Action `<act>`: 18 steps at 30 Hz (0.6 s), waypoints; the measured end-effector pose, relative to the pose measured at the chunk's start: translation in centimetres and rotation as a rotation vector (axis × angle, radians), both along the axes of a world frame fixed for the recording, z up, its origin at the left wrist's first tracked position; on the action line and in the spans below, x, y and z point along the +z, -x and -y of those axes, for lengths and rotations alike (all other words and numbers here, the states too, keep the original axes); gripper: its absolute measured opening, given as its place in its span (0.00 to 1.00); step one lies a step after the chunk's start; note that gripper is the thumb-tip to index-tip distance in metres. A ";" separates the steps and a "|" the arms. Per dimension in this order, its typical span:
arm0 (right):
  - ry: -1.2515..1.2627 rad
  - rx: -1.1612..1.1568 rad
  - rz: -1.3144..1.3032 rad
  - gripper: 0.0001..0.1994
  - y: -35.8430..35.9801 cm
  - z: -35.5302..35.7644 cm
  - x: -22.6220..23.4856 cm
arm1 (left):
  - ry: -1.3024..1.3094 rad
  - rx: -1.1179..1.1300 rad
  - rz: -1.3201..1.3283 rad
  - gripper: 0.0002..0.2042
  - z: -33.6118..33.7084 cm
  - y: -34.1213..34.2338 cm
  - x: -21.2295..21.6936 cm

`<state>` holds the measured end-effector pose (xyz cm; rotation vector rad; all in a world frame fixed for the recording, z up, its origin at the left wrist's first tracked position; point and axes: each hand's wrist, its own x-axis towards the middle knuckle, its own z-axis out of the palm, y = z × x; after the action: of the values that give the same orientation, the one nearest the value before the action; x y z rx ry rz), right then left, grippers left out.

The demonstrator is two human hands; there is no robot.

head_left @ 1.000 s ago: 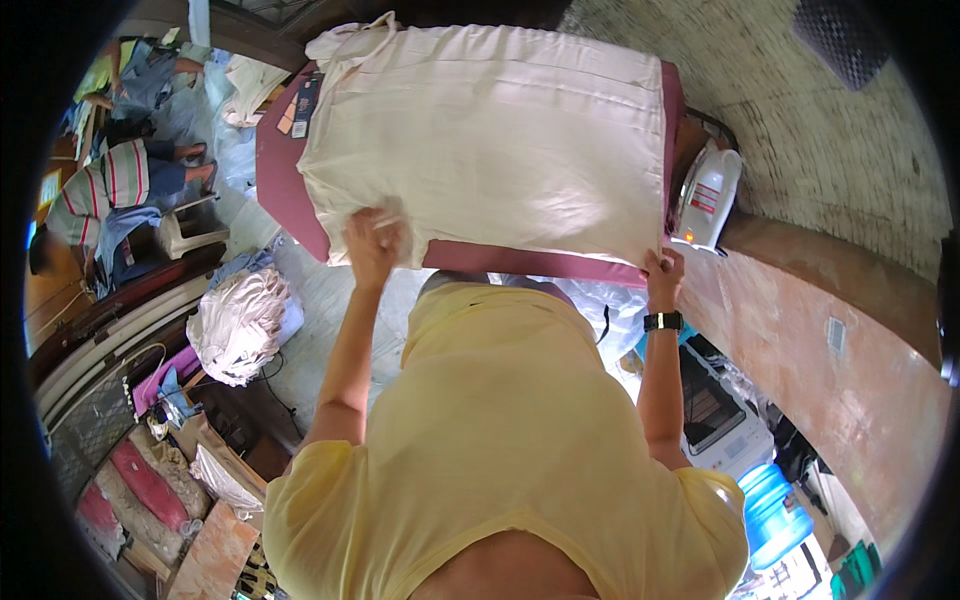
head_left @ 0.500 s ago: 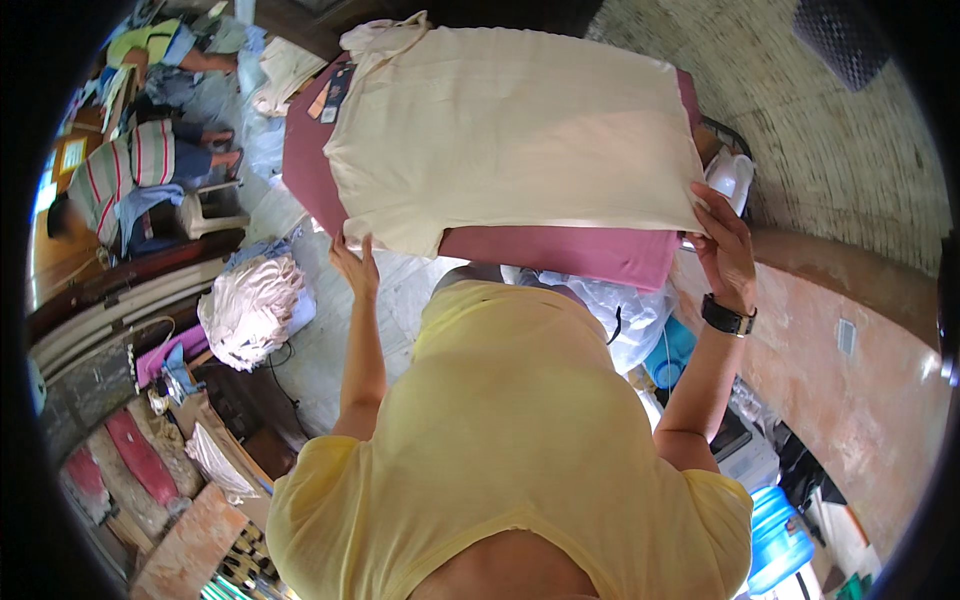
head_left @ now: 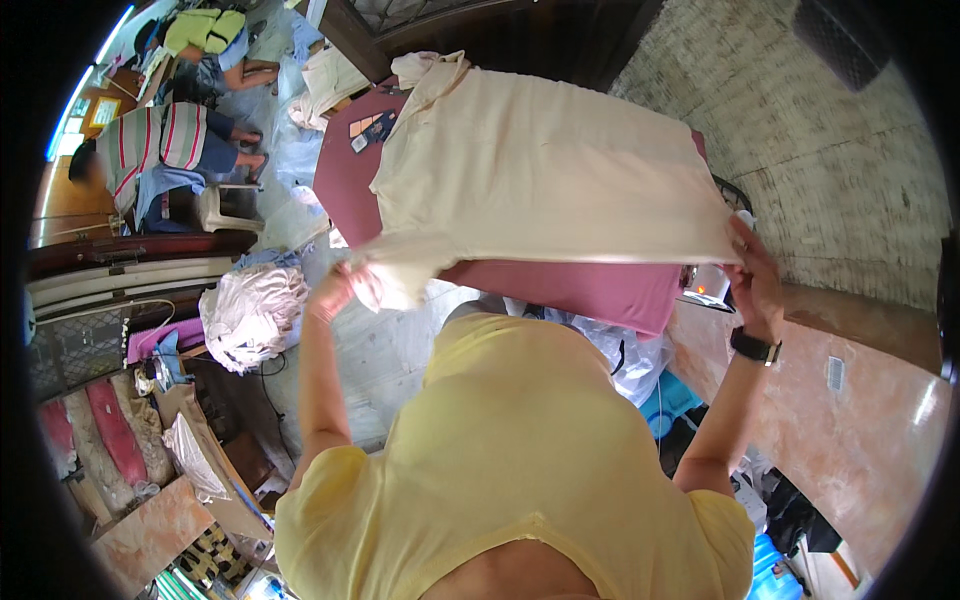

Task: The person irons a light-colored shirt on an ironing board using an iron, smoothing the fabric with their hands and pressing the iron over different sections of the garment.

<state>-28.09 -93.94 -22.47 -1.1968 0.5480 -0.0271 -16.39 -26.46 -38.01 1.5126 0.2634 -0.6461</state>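
A cream T-shirt [head_left: 550, 170] lies spread over a table with a dusty-pink cloth cover [head_left: 590, 300]. My left hand [head_left: 334, 290] has closed on the sleeve at the near left corner and holds it off the table's edge; that sleeve is smeared by motion. At the near right corner, my right hand [head_left: 756, 280], with a dark watch on the wrist, pinches the shirt's edge. Between the two hands the near side of the shirt is stretched fairly straight. Beyond my left hand, a dark printed card [head_left: 376, 130] rests on the pink cover.
By my right hand is a pale object with a small orange glow [head_left: 706, 287], partly hidden. A heap of pale cloth [head_left: 255, 312] sits on the floor at left. Two other people are at far left, one in a striped shirt [head_left: 155, 140]. A stone-faced counter [head_left: 830, 400] runs along the right.
My left hand has moved outward and pulled the sleeve away from the table. My right hand still holds its corner. The whole view has shifted slightly, with the table appearing lower.
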 end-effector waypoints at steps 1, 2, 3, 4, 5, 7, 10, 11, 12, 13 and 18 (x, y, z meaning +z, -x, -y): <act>-0.002 0.021 0.019 0.21 -1.2 0.8 0.4 | 0.131 0.115 0.040 0.19 -1.7 -2.1 0.6; -0.008 0.055 0.038 0.21 -3.1 1.7 0.5 | 0.265 0.225 0.080 0.21 -3.3 -5.6 1.3; -0.103 0.094 0.090 0.22 -5.1 3.5 0.3 | 0.321 0.251 0.163 0.21 -2.6 -9.4 3.5; -0.192 0.126 0.142 0.23 -7.3 5.2 0.3 | 0.305 0.189 0.302 0.20 0.1 -13.4 7.2; -0.231 0.030 0.150 0.22 -10.1 5.3 2.4 | 0.275 0.120 0.448 0.20 2.5 -16.9 11.4; -0.281 -0.073 0.266 0.22 -16.0 7.2 6.3 | 0.250 0.040 0.717 0.20 6.6 -22.4 19.6; -0.180 -0.102 0.410 0.23 -22.7 8.8 11.8 | 0.205 0.235 0.791 0.21 9.5 -29.9 28.0; -0.130 -0.115 0.426 0.23 -23.7 8.6 13.4 | 0.231 0.221 0.777 0.20 10.2 -30.8 30.1; -0.103 -0.137 0.475 0.23 -24.2 8.7 14.8 | 0.259 0.209 0.765 0.19 11.1 -31.4 32.0; -0.076 -0.160 0.526 0.23 -24.6 8.8 16.4 | 0.288 0.196 0.755 0.17 11.8 -31.8 33.9; 0.118 -0.131 0.559 0.24 -21.7 8.0 18.8 | 0.358 0.181 0.890 0.18 13.5 -29.2 36.9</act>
<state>-6.36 -101.97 -3.63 -1.2008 0.1313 -0.4966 12.78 -40.00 -1.07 1.2729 -0.3777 0.1555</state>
